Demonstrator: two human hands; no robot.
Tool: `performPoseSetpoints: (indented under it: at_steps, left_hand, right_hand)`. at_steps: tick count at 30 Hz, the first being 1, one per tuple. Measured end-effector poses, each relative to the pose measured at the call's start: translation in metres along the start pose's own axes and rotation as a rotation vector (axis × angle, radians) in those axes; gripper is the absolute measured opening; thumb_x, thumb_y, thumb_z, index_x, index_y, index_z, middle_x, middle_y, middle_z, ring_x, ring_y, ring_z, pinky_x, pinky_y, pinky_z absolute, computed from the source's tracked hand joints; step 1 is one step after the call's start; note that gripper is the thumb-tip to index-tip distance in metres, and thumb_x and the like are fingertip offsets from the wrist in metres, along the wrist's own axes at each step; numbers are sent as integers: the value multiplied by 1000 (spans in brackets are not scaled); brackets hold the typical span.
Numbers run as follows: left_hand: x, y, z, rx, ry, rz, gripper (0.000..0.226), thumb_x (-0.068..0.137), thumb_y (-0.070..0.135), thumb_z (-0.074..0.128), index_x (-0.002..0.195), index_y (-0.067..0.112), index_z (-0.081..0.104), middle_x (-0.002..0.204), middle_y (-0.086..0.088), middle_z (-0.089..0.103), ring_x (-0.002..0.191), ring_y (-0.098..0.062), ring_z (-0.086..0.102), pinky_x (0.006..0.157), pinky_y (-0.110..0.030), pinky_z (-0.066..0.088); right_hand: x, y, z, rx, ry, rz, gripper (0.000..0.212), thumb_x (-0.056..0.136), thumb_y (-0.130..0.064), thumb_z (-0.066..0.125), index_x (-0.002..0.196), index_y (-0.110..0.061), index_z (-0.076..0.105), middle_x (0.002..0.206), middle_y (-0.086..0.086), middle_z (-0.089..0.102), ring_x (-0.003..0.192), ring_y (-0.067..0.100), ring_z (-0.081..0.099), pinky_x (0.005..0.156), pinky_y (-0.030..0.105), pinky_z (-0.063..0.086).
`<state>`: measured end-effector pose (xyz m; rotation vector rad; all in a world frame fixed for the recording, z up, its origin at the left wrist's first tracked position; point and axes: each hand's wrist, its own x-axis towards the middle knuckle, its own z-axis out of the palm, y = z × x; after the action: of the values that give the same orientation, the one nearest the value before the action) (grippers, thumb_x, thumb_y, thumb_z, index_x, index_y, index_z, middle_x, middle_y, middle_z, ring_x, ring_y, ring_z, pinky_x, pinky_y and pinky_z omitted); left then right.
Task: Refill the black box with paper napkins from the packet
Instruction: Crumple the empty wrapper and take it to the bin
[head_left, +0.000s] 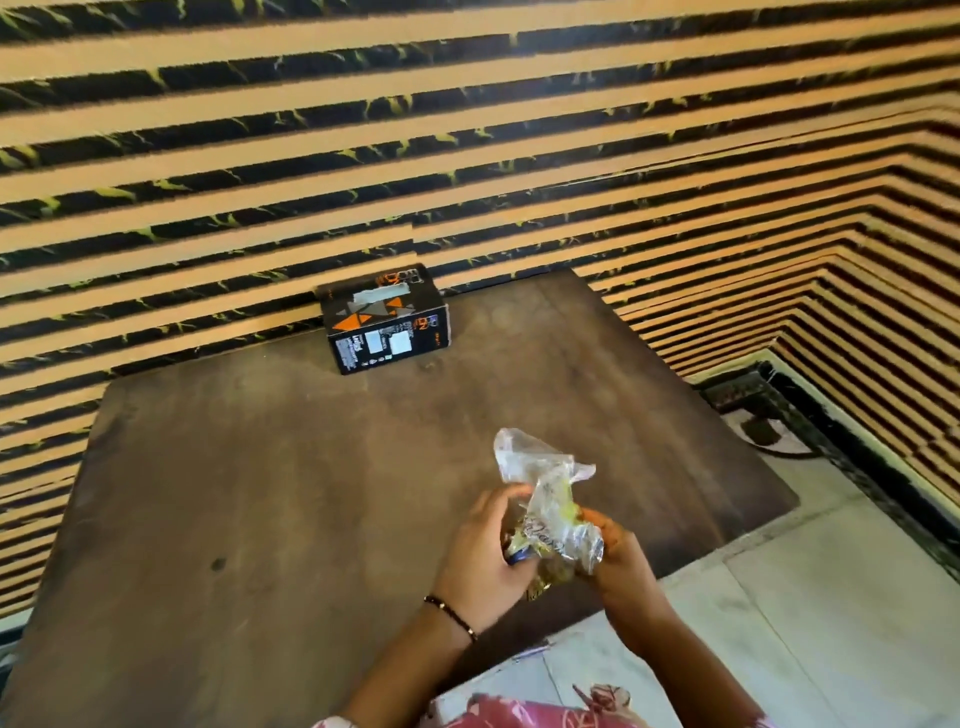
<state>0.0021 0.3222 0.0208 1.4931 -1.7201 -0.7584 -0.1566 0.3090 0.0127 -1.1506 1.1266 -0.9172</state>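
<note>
A black box (385, 321) with orange triangles stands at the far edge of the brown table (260, 467), against the striped wall; a pale strip shows in its top slot. Well in front of it, above the table's near right part, both hands hold a crumpled clear plastic packet (550, 509) with yellow and blue print. My left hand (485, 551) grips its left side and my right hand (621, 561) grips its right side. The packet's upper end sticks up loose between them. What the packet holds is hidden by the crumpled plastic.
The striped orange and black wall (467, 130) runs behind the table and turns a corner at the right. A pale tiled floor (831, 597) lies to the right of the table, with a dark skirting (810, 415) along the wall.
</note>
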Motion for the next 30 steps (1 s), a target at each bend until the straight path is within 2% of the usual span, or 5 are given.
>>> performPoseSetpoints:
  at_steps: [9, 13, 17, 26, 30]
  left_hand:
    - [-21, 83, 113, -280, -54, -159, 33, 74, -13, 63, 96, 11, 64, 103, 12, 54, 90, 2, 55, 77, 2, 37]
    - [-35, 117, 160, -348, -137, -155, 54, 69, -6, 68, 94, 41, 54, 117, 11, 45, 112, -15, 50, 96, -27, 44]
    - [-39, 143, 206, -325, -190, -90, 25, 56, 25, 65, 79, 36, 63, 121, 7, 53, 120, -11, 50, 106, -40, 38]
    - [-3, 179, 270, -262, -295, 51, 50, 65, 12, 82, 101, 27, 51, 82, 7, 63, 77, -3, 60, 71, -12, 46]
    - [36, 188, 296, -292, -277, 41, 49, 63, 18, 81, 99, 35, 53, 69, 10, 51, 66, -3, 52, 61, -12, 43]
  right_hand:
    - [-68, 17, -129, 212, -52, 58, 44, 76, 12, 63, 115, -6, 55, 104, 22, 66, 92, 32, 65, 78, 45, 53]
    - [-111, 14, -177, 271, 8, 23, 24, 67, -5, 67, 91, -5, 65, 85, 15, 68, 80, 29, 63, 72, 42, 50]
    - [-143, 18, -220, 326, 170, -7, 29, 57, -7, 70, 86, -9, 66, 70, 2, 70, 67, 17, 64, 61, 31, 53]
    - [-150, 25, -282, 331, 422, -52, 29, 67, 8, 64, 82, -16, 72, 77, 4, 73, 74, 20, 66, 60, 28, 55]
    - [-120, 27, -316, 249, 496, -25, 32, 79, 5, 62, 108, -5, 53, 100, 15, 61, 80, 26, 60, 63, 31, 53]
